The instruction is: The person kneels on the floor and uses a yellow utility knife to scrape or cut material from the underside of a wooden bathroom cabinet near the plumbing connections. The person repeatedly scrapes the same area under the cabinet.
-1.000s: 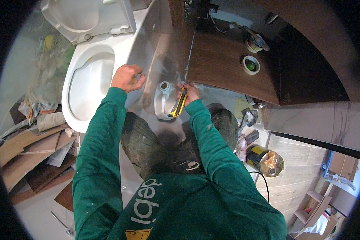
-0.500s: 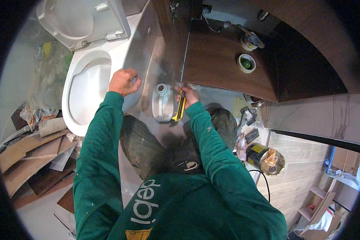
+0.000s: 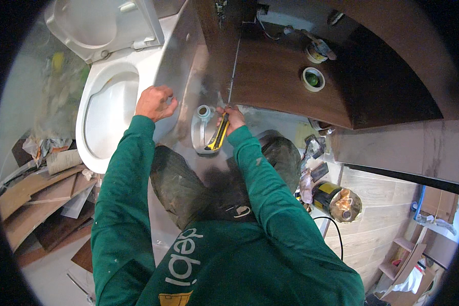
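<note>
My right hand (image 3: 233, 120) is wrapped round a yellow and black utility knife (image 3: 218, 133), its handle end slanting down to the left. Just behind the knife stands a white plastic jug (image 3: 199, 133) with an uncapped round neck, partly covered by it. My left hand (image 3: 157, 103) is curled beside the right rim of the white toilet (image 3: 93, 133), fingers bent toward the thumb; whether anything small is between them is hidden. The toilet lid (image 3: 104, 25) is raised.
A dark brown cabinet (image 3: 285, 92) spans the upper right, holding a roll of tape (image 3: 313, 79) and a small tub (image 3: 316, 53). Board offcuts (image 3: 41, 194) are piled at left. A black and yellow bucket (image 3: 327, 198) stands on the right, near a black cable (image 3: 336, 224).
My right hand has shifted slightly left with the utility knife, which now overlaps the jug more. My left hand has stayed nearly in place.
</note>
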A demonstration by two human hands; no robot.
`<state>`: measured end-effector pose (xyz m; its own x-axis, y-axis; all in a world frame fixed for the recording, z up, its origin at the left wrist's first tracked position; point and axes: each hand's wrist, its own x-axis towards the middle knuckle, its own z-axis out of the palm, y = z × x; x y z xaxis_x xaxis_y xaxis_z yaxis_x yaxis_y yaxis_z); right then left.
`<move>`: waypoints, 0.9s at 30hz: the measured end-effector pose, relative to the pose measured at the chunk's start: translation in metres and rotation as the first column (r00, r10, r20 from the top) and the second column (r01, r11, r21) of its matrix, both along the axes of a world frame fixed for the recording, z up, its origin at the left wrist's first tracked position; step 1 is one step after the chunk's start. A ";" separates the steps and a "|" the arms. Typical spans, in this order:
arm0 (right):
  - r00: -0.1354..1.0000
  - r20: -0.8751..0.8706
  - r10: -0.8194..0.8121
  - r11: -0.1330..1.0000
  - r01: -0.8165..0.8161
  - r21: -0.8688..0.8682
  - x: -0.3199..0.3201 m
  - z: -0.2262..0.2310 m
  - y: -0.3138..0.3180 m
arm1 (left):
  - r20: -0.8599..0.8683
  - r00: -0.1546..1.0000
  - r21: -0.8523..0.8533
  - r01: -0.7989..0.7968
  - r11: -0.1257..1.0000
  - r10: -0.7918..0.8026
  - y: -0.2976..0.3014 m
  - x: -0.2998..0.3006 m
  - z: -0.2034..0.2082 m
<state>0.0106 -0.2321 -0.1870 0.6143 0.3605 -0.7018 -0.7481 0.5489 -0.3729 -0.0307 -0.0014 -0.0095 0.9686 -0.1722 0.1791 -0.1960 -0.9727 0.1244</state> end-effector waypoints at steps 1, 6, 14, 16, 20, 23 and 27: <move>1.000 -0.006 0.006 1.000 -0.006 -0.012 0.001 0.000 0.001 | 0.003 1.000 -0.003 0.000 1.000 0.000 -0.001 -0.001 0.000; 0.999 0.022 0.030 0.999 -0.030 -0.043 0.003 0.000 0.002 | 0.021 1.000 0.001 -0.018 1.000 0.018 -0.001 -0.001 -0.001; 1.000 0.017 0.023 0.998 -0.024 0.053 0.000 -0.007 -0.011 | 0.016 1.000 -0.011 0.000 1.000 0.000 0.002 -0.001 -0.003; 0.999 0.015 0.047 0.998 -0.048 0.044 0.004 -0.007 -0.008 | 0.013 1.000 -0.013 -0.005 1.000 0.005 0.002 -0.001 -0.003; 0.997 0.058 0.049 0.999 -0.050 0.020 0.005 -0.006 -0.005 | 0.020 1.000 -0.024 -0.002 1.000 0.002 0.002 -0.001 -0.001; 0.997 0.045 0.060 0.998 -0.060 -0.020 0.005 -0.005 -0.004 | 0.028 1.000 -0.015 0.004 1.000 -0.003 0.000 -0.002 -0.001; 0.998 0.037 0.047 0.997 -0.045 -0.067 0.007 -0.005 0.002 | -0.013 1.000 0.008 -0.001 1.000 0.001 0.000 -0.001 -0.001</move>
